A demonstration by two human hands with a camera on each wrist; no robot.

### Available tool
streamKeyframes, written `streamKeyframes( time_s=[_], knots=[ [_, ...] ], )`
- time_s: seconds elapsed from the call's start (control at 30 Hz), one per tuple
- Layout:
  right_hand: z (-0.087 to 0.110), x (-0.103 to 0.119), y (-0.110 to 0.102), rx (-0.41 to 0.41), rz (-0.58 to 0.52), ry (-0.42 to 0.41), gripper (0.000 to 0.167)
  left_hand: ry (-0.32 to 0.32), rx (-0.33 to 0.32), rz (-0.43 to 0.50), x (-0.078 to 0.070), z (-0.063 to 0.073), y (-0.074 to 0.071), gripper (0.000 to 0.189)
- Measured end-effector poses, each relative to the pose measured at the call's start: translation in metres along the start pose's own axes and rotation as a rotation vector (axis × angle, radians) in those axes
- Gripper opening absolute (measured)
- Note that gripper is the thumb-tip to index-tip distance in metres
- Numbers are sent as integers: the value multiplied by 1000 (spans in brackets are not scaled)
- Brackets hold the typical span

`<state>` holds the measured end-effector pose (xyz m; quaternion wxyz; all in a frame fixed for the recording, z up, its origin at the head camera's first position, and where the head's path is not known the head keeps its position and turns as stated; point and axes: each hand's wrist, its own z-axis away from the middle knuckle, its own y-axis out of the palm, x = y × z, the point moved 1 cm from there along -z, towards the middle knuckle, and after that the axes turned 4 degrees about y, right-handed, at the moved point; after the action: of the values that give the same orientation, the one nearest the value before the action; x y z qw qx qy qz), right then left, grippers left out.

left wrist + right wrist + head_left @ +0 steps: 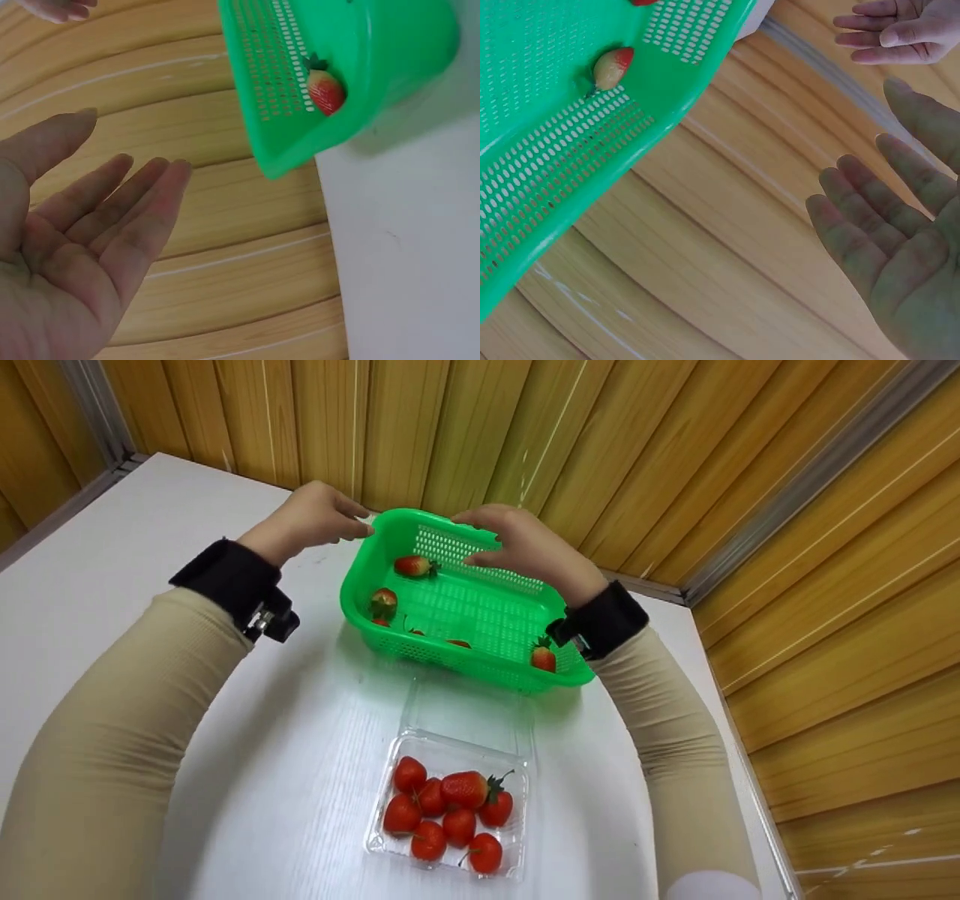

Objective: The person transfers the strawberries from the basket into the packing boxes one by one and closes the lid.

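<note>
A green plastic basket (465, 585) with perforated walls stands on the white table and holds a few strawberries, one strawberry (414, 566) at its back left and another strawberry (544, 658) at the right end. My left hand (311, 517) is beside the basket's back left corner, its fingers loosely bent and holding nothing; the left wrist view shows its palm apart from the rim. Over the back part of the basket in the head view is my right hand (525, 540), also holding nothing. Its fingers look relaxed and apart from the basket in the right wrist view.
In front of the basket lies a clear plastic box (521, 840) with its lid (469, 712) folded back toward the basket. Inside are a strawberry (463, 790) and several round red fruits (428, 841). Wood-patterned walls (480, 427) border the table (277, 750).
</note>
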<state>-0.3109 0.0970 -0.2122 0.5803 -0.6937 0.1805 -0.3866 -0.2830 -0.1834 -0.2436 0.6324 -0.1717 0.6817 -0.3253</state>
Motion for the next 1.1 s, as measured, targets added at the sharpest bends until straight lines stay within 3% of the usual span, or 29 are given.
streamKeyframes(
  time_s=[0.2,0.3,0.43,0.63,0.77,0.97,1.1],
  knots=[
    [-38,-17,11,43,-36,108,66,-121,-49,-72,25,-26,11,53],
    [-55,-25,21,67,-59,155,71,-192,-72,-100,34,-31,20,49],
    [-73,-32,38,81,-67,179,68,-239,-119,-100,42,-35,32,39],
    [-93,-38,68,148,-32,187,62,-295,-101,-27,49,-38,40,37],
    [-103,-41,84,189,9,194,62,-285,-80,-53,47,-41,39,36],
    [-116,-41,102,236,57,224,62,-251,-19,-268,31,-40,40,35],
    [-121,-39,108,259,49,248,67,-255,17,-337,23,-39,40,39]
  ],
)
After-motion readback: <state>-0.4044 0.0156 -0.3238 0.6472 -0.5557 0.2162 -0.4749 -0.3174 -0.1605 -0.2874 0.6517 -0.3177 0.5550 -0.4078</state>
